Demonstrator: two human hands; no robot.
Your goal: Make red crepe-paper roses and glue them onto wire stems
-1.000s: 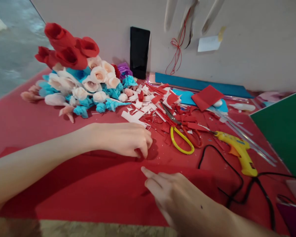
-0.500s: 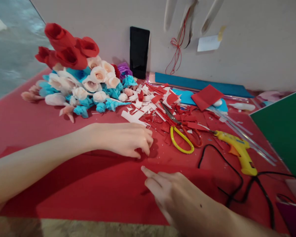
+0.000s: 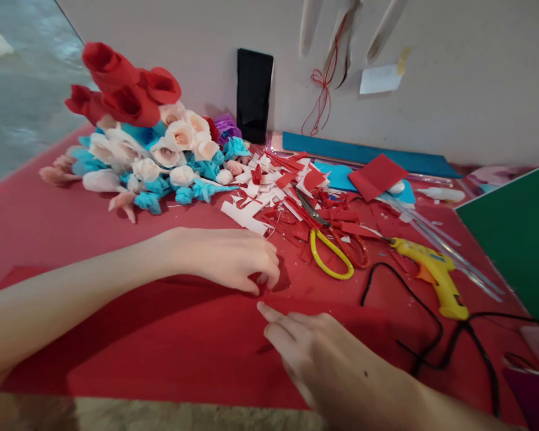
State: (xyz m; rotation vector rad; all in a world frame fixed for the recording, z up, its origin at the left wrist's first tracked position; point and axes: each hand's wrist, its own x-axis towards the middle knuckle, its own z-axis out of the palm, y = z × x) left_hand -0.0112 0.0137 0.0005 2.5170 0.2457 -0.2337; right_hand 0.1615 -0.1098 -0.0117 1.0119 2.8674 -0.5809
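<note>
A wide sheet of red paper lies along the front of the red table. At the sheet's far edge, my left hand has its fingers curled and its thumb drawn in, pinching the paper there. Just nearer to me, my right hand rests on the same sheet, index finger stretched out and fingertips close to the left thumb; its lower fingers are partly hidden. Beyond the hands lie scissors with one yellow and one red handle, among red and white paper scraps.
Paper flowers in red, white and blue are heaped at the back left. A dark phone leans on the wall. To the right are a yellow glue gun, its black cord, clear glue sticks and a green board.
My left hand has come slightly down toward me, and its thumb and fingers have closed at the paper's edge. My right hand stays in the same place.
</note>
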